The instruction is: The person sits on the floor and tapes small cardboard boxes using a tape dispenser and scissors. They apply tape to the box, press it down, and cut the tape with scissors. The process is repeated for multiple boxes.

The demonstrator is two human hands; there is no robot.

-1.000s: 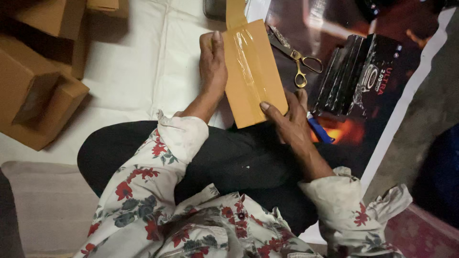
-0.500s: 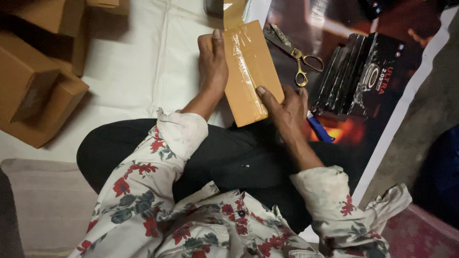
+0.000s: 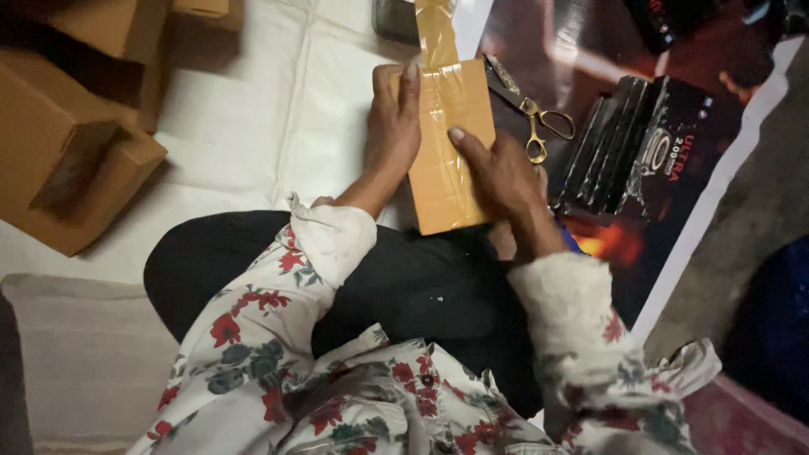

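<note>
Flat brown carton [image 3: 445, 160], centre frame: likely light, stiff, tape-slick; your left hand [image 3: 393, 126] and right hand [image 3: 497, 168] press flat on it; hold its edges.

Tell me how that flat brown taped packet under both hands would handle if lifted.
The brown packet looks stiff: it keeps flat, straight edges under the left hand and right hand. Probably light, being thin. The glossy tape strip running along it may make the face somewhat slippery.

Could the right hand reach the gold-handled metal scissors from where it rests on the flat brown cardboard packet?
Probably yes. The right hand lies on the taped brown cardboard packet, and the gold-handled scissors sit just beyond it on the dark printed sheet, with nothing between them.
</note>
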